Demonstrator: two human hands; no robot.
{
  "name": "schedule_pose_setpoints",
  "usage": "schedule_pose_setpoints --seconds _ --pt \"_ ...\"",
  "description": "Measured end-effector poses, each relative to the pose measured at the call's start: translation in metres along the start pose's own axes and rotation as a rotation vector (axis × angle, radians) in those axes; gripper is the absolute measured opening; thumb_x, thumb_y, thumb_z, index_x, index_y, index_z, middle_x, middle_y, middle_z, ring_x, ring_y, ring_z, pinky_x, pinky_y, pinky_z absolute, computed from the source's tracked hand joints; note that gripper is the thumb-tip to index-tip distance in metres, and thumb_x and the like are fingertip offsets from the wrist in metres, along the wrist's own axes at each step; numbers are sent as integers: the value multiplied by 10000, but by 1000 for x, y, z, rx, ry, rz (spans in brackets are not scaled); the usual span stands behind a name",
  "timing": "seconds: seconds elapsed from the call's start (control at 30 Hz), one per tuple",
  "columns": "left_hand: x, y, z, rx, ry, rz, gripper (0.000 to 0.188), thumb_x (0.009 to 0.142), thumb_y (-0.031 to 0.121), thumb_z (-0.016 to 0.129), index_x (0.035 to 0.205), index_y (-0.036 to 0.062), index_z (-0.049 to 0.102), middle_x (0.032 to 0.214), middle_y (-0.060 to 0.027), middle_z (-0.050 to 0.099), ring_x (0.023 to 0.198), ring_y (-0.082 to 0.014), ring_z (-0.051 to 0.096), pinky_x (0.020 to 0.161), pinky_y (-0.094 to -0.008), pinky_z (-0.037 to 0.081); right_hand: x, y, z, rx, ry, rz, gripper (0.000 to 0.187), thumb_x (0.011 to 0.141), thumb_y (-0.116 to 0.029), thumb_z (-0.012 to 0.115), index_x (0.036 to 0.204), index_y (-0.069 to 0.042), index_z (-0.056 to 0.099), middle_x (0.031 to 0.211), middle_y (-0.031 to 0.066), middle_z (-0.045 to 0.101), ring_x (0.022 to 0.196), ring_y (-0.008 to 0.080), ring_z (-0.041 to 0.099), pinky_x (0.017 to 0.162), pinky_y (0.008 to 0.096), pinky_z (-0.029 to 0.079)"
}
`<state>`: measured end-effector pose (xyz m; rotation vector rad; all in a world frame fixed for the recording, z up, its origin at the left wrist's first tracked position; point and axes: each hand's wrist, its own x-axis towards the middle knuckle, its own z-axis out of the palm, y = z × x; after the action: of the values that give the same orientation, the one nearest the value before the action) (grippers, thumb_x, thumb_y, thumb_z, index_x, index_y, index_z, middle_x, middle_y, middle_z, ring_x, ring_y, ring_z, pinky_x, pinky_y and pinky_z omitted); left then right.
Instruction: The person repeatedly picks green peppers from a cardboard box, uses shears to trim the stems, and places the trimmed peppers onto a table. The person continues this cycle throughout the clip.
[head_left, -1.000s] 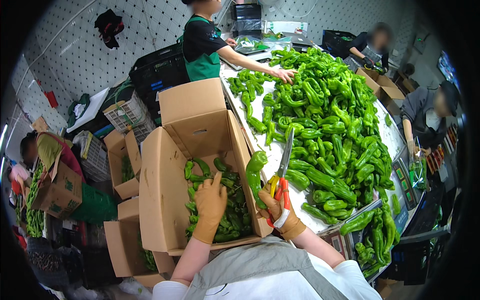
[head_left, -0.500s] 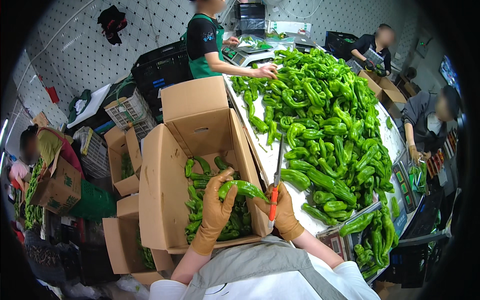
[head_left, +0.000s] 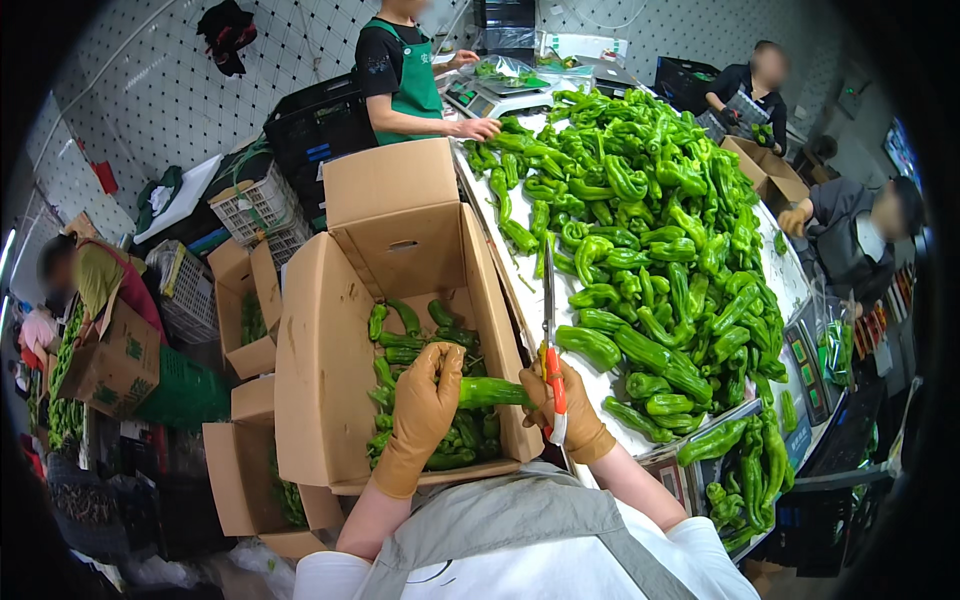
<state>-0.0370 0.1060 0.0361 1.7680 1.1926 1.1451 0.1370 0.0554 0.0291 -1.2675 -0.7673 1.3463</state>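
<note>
Tiled walls [head_left: 300,60] in a dark-dotted lattice pattern rise behind one big open carton [head_left: 308,370], seen from the head camera. Right of the big carton, a white surface [head_left: 787,285] bears a heap of green peppers [head_left: 660,230], piled too densely to count. Small white characters mark the bib of a green apron [head_left: 418,80] on a co-worker [head_left: 380,90] standing beyond the carton's far end, while green printing shows on a held-up box [head_left: 105,370] beside a person well to its left.

Both bare forearms [head_left: 640,492] reach up from the carton's near side, ending in two tan-gloved hands. The left hand [head_left: 425,400], raised over the carton's contents, has its fingers closed around one end of a single pepper [head_left: 490,391], which lies nearly level above the carton's near right part. The right hand [head_left: 572,410], at the carton's right wall, grips one pair of scissors [head_left: 556,390] with red and yellow handles, blades pointing toward the carton's far end; its fingers also meet the pepper's other end, though whether they pinch it cannot be told.

Loose peppers [head_left: 404,317] lie inside the carton, partly hidden by the left hand. Two smaller cartons [head_left: 232,470] stand just left of it, and two stacked pale crates [head_left: 250,205] beyond those.
</note>
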Motion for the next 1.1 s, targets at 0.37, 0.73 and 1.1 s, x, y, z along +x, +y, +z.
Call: schedule_pose_setpoints --seconds 0.37,0.73,1.1 --pt "-1 -5 -2 -74 -37 -112 183 917 146 517 925 -29 569 678 -89 581 584 -123 533 540 -264 421 4 2 -7 -14 -92 51 202 861 -175 620 795 -83 453 589 -15 452 394 79 452 374 232 441" --pt "-4 -4 6 -262 50 165 223 881 -30 505 1095 3 557 978 -94 609 861 -160 584 793 -273 463 1 12 -3 6 -159 -99 267 781 -37 705 826 -82 445 735 -30 501 612 69 511 535 224 436" --pt "-16 6 1 106 337 631 209 875 -43 456 1053 1 557 949 -136 618 797 -276 581 709 -332 472 -14 -2 -4 170 -352 126 240 929 -284 528 991 -63 458 644 68 558 467 179 562 437 276 480"
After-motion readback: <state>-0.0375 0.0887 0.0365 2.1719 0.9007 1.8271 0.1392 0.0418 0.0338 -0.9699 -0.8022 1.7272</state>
